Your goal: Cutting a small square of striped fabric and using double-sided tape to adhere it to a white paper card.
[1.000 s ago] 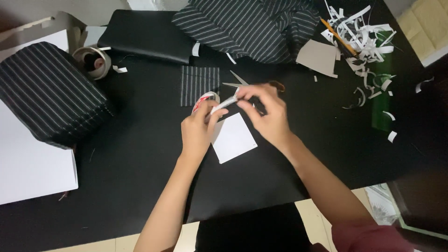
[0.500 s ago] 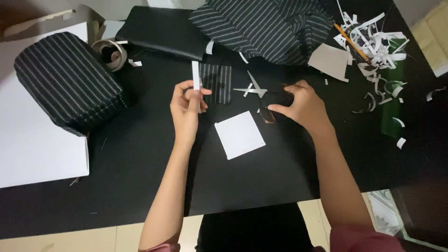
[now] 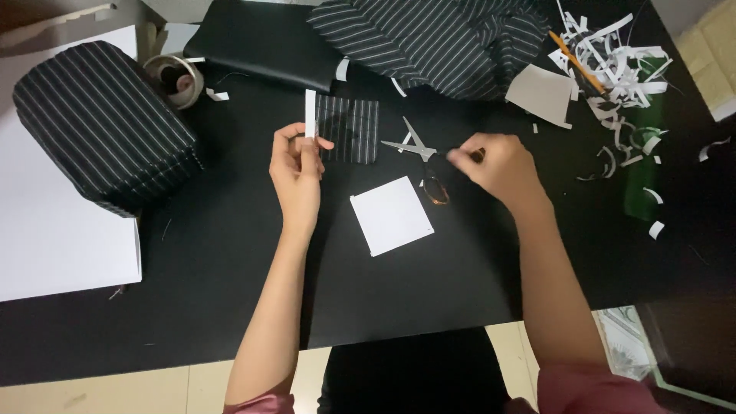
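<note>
Left hand [image 3: 297, 172]: thumb and forefinger pressed together on the lower end of a narrow white paper strip [image 3: 310, 113], which stands upright above the fingertips. The other fingers are curled in behind it.

Right hand [image 3: 497, 165]: fingers drawn together and blurred; whether they grip anything cannot be told. The hand rests on or just over the handle end of the scissors [image 3: 420, 153], which lie on the black table [image 3: 230, 253] with the blades open and pointing away from the fingertips, toward the left hand. One brown handle loop shows just below the fingers.

Between the two hands, just beyond the left fingertips, lies a small striped fabric square [image 3: 349, 130]. Nearer the person, between the wrists, lies a white paper square [image 3: 391, 215], touching neither hand.

Well left of the left hand: a striped fabric-covered box [image 3: 100, 126] on a white sheet [image 3: 54, 245], with a tape roll [image 3: 175, 80] beside it. Well beyond the right hand: a heap of white paper scraps [image 3: 613, 69].
</note>
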